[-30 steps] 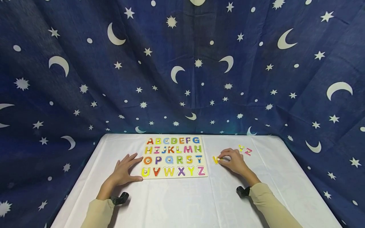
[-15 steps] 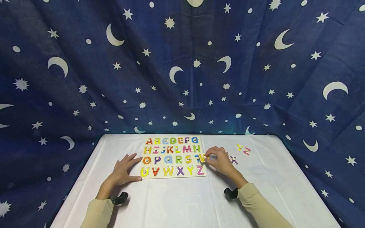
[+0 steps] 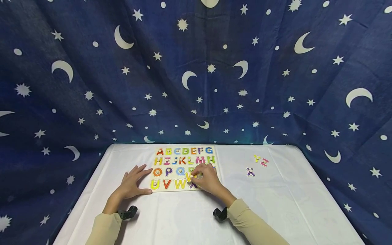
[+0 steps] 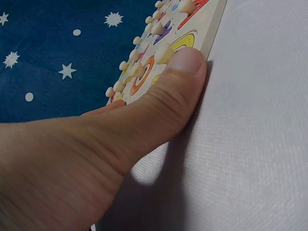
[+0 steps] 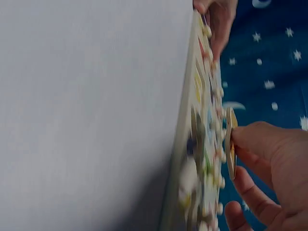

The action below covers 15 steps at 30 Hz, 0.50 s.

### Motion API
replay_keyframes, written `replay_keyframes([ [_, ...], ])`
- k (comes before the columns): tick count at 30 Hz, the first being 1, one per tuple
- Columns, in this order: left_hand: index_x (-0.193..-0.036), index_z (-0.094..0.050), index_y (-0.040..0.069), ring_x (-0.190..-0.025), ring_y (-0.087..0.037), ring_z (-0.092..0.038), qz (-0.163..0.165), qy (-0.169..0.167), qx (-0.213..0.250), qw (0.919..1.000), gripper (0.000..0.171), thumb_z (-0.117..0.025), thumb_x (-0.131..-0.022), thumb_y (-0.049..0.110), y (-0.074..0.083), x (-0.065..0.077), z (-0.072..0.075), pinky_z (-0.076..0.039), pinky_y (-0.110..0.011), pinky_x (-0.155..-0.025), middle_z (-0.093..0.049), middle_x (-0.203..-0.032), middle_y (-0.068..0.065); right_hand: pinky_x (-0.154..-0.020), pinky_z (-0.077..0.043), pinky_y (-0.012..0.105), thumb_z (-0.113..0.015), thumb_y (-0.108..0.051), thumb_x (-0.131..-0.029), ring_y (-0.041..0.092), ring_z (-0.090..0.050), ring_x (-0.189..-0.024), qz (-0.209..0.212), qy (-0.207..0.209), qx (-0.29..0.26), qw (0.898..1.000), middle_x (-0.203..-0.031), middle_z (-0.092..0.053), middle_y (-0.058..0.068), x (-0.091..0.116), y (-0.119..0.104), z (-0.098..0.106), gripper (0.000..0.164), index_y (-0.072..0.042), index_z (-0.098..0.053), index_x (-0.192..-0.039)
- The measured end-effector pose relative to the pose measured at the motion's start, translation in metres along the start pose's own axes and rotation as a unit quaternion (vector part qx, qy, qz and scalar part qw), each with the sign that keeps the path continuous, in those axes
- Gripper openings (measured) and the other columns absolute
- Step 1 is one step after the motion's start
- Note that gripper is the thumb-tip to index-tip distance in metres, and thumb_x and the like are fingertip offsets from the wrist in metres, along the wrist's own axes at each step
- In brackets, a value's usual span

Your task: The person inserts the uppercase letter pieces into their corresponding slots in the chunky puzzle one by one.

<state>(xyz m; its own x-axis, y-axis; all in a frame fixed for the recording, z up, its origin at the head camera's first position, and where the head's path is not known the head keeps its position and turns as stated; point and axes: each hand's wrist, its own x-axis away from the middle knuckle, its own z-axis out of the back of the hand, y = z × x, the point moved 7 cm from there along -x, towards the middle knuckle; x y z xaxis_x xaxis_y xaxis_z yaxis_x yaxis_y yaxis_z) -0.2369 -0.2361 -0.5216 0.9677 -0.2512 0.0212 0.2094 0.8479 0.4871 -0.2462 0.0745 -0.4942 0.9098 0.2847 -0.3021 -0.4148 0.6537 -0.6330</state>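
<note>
The wooden alphabet puzzle board [image 3: 173, 178] lies on the white-covered table, most of its letters bearing small knobs. My left hand [image 3: 133, 185] rests at the board's left edge, fingers spread; in the left wrist view its thumb [image 4: 168, 91] touches the near corner beside the U. Over the lower middle of the board, my right hand [image 3: 209, 178] pinches a yellow letter W piece [image 3: 188, 177] between thumb and fingers. The right wrist view shows this piece [image 5: 231, 144] edge-on, raised above the knobs. The printed W place [image 3: 180, 184] shows no knob. My right hand covers part of the board's right side.
Three loose letter pieces lie right of the board: a purple X [image 3: 250, 172], a yellow Y [image 3: 257, 158] and a pink Z [image 3: 264, 162]. A dark blue curtain [image 3: 171, 112] with moons and stars hangs behind the table [image 3: 183, 221].
My right hand has lifted the W from the table right of the board and carried it left over the lower rows, uncovering the X piece. My left hand has stayed in place.
</note>
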Motion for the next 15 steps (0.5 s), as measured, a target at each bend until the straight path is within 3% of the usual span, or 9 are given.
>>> replay_keyframes([
  [8, -0.148, -0.056, 0.014, -0.150, -0.054, -0.017, -0.001, 0.001, 0.003, 1.0000, 0.097, -0.092, -0.067, 0.052, 0.001, 0.001, 0.002, -0.004, -0.078, -0.115, -0.036, -0.161, -0.024, -0.075, -0.037, 0.034, -0.086, -0.023, -0.079, 0.017, -0.050, -0.091, -0.018, -0.017, 0.048, 0.999, -0.100, -0.068, -0.005, 0.002, -0.022, -0.032, 0.007, -0.022, -0.079, -0.082],
  [15, -0.148, -0.056, 0.015, -0.150, -0.054, -0.017, 0.000, 0.001, 0.000, 1.0000, 0.097, -0.092, -0.066, 0.053, 0.001, 0.001, 0.002, -0.005, -0.079, -0.115, -0.036, -0.161, -0.023, -0.073, -0.039, 0.032, -0.087, -0.024, -0.078, 0.017, -0.051, -0.088, -0.018, -0.003, 0.083, 0.996, -0.096, -0.066, -0.006, 0.005, -0.030, -0.042, 0.008, -0.022, -0.079, -0.080],
])
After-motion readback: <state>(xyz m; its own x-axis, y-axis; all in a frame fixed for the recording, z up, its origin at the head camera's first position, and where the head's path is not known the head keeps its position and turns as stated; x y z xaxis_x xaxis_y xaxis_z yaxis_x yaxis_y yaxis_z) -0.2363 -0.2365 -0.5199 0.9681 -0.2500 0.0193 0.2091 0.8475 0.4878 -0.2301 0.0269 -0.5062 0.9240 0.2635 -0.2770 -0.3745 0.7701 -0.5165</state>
